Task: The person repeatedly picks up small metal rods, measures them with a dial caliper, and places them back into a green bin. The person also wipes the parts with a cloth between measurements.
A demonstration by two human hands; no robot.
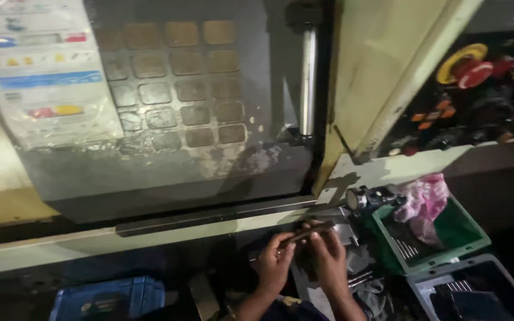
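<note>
Both hands are working close together at the near edge of the scene, just below the machine's sill. The person's left hand (276, 261) is pinching one end of a thin dark rod (312, 232), and the right hand (328, 255) is closing its fingers around the other end, so the two hands are meeting on the same piece. The rod is lying roughly level between them, tilting up a little toward the right, held in the air and not resting on anything that can be made out.

Behind the hands, the big machine door (174, 119) with its dirty grid window is standing shut, and a pale control panel (37, 65) is sitting on its far left. A red emergency button (471, 71) is showing on the dark panel at far right.

To the right of the hands, a green bin (465, 238) is holding a pink rag (425, 199) and what look like more thin rods, though they are too dim to count. A grey bin (477, 291) is sitting nearer, and a blue crate (111, 297) is lying at near left.

As a judgement, the work is looking mid-way: one rod is in hand, apparently being checked or handled, with others waiting in the bins. Whether those are finished pieces cannot be told.
</note>
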